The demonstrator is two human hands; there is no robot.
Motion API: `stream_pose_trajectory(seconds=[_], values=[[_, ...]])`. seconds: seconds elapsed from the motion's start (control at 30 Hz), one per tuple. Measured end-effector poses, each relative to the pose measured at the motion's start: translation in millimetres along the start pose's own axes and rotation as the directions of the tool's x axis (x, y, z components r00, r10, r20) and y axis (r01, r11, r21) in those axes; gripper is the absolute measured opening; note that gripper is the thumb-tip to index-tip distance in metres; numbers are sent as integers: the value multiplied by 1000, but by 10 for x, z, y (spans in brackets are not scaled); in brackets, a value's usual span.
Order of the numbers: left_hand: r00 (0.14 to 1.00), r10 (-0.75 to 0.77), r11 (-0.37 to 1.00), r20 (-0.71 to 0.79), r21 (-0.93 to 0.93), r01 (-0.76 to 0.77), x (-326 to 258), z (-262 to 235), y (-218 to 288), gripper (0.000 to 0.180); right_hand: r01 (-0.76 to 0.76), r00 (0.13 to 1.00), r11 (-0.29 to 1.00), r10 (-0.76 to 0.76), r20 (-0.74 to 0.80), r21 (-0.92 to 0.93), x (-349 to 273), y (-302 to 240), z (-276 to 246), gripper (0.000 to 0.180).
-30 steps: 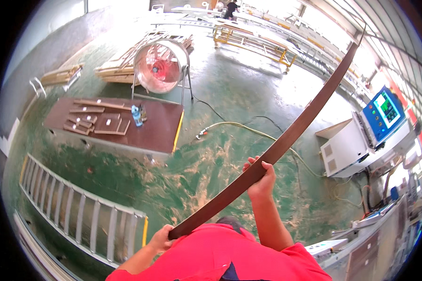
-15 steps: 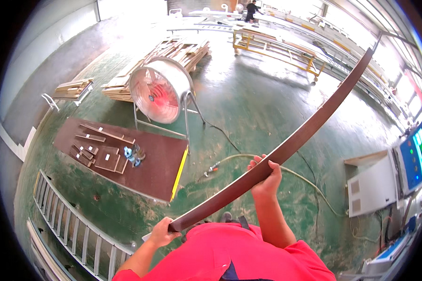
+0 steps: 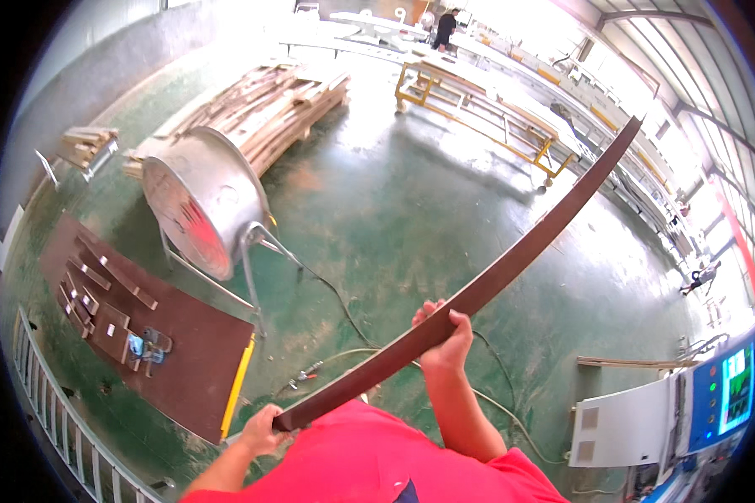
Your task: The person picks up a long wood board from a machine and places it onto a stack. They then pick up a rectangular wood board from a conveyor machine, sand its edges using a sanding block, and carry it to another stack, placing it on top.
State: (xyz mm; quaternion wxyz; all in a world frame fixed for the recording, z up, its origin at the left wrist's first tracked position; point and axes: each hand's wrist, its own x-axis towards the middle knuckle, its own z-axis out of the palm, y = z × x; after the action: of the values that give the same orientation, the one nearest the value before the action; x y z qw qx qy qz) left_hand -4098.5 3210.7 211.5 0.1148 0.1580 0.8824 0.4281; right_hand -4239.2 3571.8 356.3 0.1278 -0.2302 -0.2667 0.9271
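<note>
Across my body I carry a long dark brown board (image 3: 512, 260), narrow and light along its upper edge. It slants from the lower left up to the far right and looks curved in this wide view. My left hand (image 3: 264, 430) is closed around its near end. Further along, my right hand (image 3: 446, 337) grips the board from below, thumb on the near face and fingertips showing over the far edge. The board hangs above the green floor, touching nothing else that I can see.
On the left stand a big drum fan (image 3: 205, 201), a brown panel (image 3: 193, 335) bearing small boards, and a metal ladder (image 3: 75, 436). Behind the fan lies a timber stack (image 3: 260, 109). A hose (image 3: 520, 427) crosses the floor. A control cabinet (image 3: 621, 427) stands right; a person (image 3: 446, 29) is far off.
My view has swung to the right, so the fan, panel and ladder sit further left. Both hands still hold the board at the same places. A second distant person now shows at the right.
</note>
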Motion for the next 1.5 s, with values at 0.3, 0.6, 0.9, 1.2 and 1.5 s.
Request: stream_pose_trajectory(seconds=[0.3, 0.6, 0.9, 1.2, 1.5], values=[[991, -130, 991, -20, 33, 130, 2652, -559, 397, 51, 0, 998, 1000, 0, 69, 11, 2404, -509, 1166, 35], [947, -175, 964, -269, 148, 220, 4863, -1024, 396, 57, -210, 964, 977, 201, 172, 32, 4979, -421, 2374, 32], [817, -410, 892, -406, 10, 453, 6579, -1517, 642, 54, -410, 891, 909, 416, 183, -72, 7155, 29, 3827, 30], [666, -537, 792, -518, -40, 609, 8337, -2633, 3, 51, -589, 784, 789, 610, 115, -176, 9136, 1510, 5529, 23], [548, -612, 699, -570, -65, 712, 9586, -4106, -433, 52, -714, 667, 666, 741, 80, -215, 10368, 2864, 7062, 22]])
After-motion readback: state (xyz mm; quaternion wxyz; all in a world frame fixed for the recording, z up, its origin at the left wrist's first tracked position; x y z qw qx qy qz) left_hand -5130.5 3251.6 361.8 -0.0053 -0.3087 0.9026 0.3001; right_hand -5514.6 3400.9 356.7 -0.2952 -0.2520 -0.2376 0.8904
